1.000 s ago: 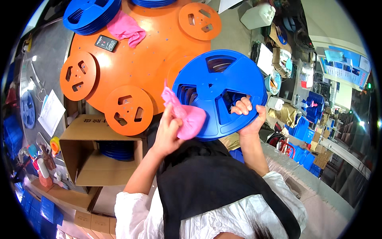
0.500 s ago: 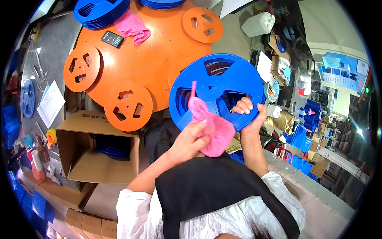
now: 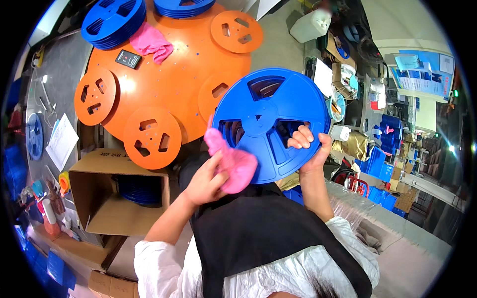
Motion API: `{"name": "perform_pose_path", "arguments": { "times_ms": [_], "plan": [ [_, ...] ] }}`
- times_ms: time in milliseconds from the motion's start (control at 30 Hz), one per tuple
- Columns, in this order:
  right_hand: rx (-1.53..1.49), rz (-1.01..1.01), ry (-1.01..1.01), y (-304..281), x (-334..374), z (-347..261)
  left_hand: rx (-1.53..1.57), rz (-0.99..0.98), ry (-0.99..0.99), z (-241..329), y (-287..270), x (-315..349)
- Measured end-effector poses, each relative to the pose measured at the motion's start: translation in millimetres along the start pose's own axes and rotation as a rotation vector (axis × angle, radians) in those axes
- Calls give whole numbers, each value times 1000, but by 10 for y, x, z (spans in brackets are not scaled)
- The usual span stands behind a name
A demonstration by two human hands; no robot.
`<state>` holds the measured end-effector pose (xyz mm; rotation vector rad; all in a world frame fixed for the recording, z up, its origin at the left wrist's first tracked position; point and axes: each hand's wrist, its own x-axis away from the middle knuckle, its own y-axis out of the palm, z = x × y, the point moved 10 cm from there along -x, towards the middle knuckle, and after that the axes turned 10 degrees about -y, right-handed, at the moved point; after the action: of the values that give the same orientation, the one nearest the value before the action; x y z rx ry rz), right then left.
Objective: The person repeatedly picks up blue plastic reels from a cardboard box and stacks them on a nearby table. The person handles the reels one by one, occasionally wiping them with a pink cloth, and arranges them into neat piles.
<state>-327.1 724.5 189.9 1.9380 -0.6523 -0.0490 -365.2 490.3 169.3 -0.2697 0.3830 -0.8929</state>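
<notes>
My right hand [image 3: 314, 155] grips the lower right rim of a stack of blue plastic reels [image 3: 293, 97], its fingers hooked through a cutout and the thumb at the edge. The stack is tilted, its round face with three windows turned up to me. A pink cloth [image 3: 241, 168] is bunched in my left hand [image 3: 203, 183], at the lower left of the top reel. The cloth overlaps the reel's edge in view; whether it touches the face I cannot tell.
Ahead stands a round orange table [image 3: 174, 84] with cutout orange discs [image 3: 153, 138] around its rim. On it are stacked blue reels [image 3: 112, 22], another pink cloth [image 3: 151, 43] and a small black device [image 3: 128, 59]. An open cardboard box [image 3: 124, 221] at left holds blue reels [image 3: 140, 189].
My left hand has moved left with the pink cloth, off the middle of the reel face toward its lower left edge. The right hand still holds the reels. The view has shifted slightly.
</notes>
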Motion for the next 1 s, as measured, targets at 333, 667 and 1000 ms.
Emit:
{"name": "perform_pose_path", "arguments": {
  "times_ms": [333,667,1000],
  "plan": [
    [-51,-68,-45,-151,185,-291,-366,819,-446,-1064,-1291,378],
    [-260,-362,86,277,306,-9,247,557,-690,-1635,-797,129],
    [-231,-456,222,688,264,721,534,818,-475,-515,-1595,725]
  ]
}}
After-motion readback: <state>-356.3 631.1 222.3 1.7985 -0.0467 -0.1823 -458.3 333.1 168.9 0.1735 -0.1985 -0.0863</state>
